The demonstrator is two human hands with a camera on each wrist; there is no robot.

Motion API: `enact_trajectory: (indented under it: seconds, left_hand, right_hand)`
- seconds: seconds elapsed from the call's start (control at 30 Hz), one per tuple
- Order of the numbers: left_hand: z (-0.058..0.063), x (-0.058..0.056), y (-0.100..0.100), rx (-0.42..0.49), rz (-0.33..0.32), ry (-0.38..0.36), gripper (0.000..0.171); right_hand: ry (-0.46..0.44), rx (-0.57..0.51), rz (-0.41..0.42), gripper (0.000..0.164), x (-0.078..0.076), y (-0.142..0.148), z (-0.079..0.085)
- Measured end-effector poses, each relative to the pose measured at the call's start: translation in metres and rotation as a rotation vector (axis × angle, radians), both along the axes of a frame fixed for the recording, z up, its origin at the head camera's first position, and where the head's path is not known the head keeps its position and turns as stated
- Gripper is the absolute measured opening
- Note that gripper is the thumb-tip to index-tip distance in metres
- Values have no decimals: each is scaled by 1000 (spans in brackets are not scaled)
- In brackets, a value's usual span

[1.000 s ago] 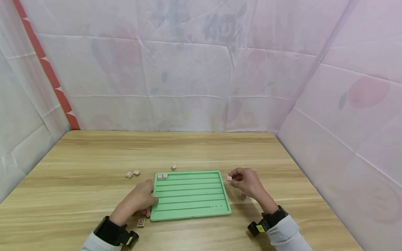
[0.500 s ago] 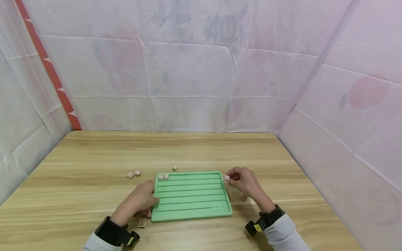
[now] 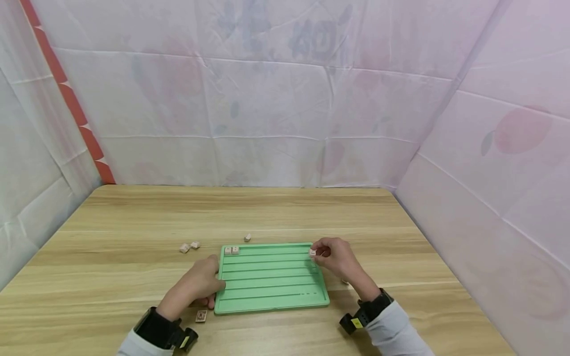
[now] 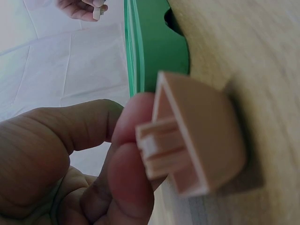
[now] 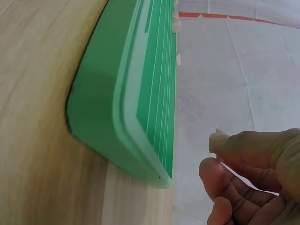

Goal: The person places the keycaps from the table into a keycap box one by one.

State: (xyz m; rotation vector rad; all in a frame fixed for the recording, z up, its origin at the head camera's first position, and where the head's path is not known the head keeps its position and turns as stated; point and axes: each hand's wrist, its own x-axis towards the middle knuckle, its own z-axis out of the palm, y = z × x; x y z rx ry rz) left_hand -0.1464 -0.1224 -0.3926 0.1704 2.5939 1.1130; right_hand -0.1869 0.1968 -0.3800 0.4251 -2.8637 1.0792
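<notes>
A pale green tray (image 3: 271,284) with ridged rows lies on the table, with two whitish keycaps (image 3: 231,250) side by side in its far left corner. My left hand (image 3: 198,282) grips the tray's left edge, the thumb over the rim. Close to those fingers lies a pinkish keycap (image 4: 201,136), its hollow underside and stem showing in the left wrist view. My right hand (image 3: 336,258) pinches a small white keycap (image 3: 312,252) between thumb and forefinger, above the tray's far right corner. In the right wrist view the thumb hides most of this keycap.
Two loose keycaps (image 3: 190,246) lie left of the tray on the wooden table (image 3: 133,217). Another keycap (image 3: 247,238) sits just behind the tray. A further keycap (image 3: 345,282) is mostly hidden beneath the right forearm. Pale printed cloth (image 3: 267,99) encloses the table's back and sides.
My right hand has moved left with its pinched keycap, from beside the tray to over its far right corner. My left hand keeps its grip on the tray.
</notes>
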Motion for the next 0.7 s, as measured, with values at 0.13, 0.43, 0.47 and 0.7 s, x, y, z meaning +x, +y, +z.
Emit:
enact_trajectory:
  seconds: [0.13, 0.43, 0.47, 0.7]
  left_hand:
    - [0, 0, 0, 0, 0, 0, 36]
    - [1, 0, 0, 0, -2, 1, 33]
    - [1, 0, 0, -2, -2, 0, 34]
    - [1, 0, 0, 9, -2, -6, 31]
  right_hand:
    - [-5, -1, 7, 16, 0, -5, 0]
    - [-25, 6, 32, 16, -1, -14, -3]
    - [-27, 6, 35, 16, -1, -15, -3]
    - [-41, 30, 62, 14, -2, -20, 0]
